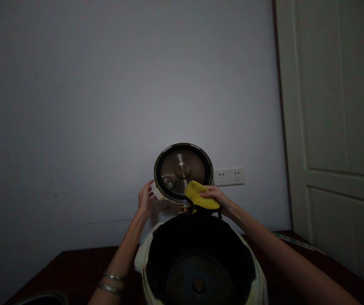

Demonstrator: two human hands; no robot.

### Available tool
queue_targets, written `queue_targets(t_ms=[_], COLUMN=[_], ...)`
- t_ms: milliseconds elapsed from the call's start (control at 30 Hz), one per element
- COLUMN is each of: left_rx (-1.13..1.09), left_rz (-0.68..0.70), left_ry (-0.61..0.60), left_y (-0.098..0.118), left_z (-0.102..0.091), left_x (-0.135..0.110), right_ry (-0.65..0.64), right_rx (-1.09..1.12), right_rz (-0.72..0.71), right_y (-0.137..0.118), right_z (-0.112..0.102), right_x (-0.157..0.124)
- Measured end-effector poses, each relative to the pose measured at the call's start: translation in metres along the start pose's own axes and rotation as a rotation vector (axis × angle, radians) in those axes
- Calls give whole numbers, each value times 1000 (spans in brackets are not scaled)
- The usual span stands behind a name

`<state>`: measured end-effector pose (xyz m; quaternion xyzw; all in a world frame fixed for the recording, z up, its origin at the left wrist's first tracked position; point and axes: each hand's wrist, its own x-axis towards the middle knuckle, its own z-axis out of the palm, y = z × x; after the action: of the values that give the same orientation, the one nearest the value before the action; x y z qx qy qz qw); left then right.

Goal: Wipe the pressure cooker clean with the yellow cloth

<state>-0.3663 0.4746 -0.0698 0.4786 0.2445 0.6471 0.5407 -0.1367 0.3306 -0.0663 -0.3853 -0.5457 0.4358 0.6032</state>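
Observation:
A pressure cooker (146, 250) with a white body and dark inside stands in front of me. Its round lid (194, 163) is raised against the wall, with the metal inner face toward me. My left hand (145, 198) grips the lid's white side handle at its left edge; the fingers go behind it and are partly hidden. My right hand (216, 196) is closed on a yellow cloth (197, 192), which touches the lower right of the lid's rim. The cloth hangs just above the back edge of the cooker's opening.
The cooker rests on a dark reddish table (86, 262) against a pale wall (105, 106). Wall sockets (229, 177) are right of the lid. A round dark rim (46, 296) shows at the lower left. At the right is a panelled door (331, 127).

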Motion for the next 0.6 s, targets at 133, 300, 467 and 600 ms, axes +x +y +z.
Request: queue_targets(t_ms=[133,300,467,600], left_rx=[211,361,369,382], left_rz=[235,637,378,284], left_ry=[141,-16,-534,-595], left_y=[16,56,71,76], left_z=[-7,10,41,42], left_x=[4,-19,-50,-55], right_ry=[-11,-29,-40,-17], right_rx=[-60,-116,-284,-525], right_rz=[3,-109,-327,-604], right_y=[3,-10,-40,-54], right_z=[2,13,44,68], right_x=[2,11,27,33])
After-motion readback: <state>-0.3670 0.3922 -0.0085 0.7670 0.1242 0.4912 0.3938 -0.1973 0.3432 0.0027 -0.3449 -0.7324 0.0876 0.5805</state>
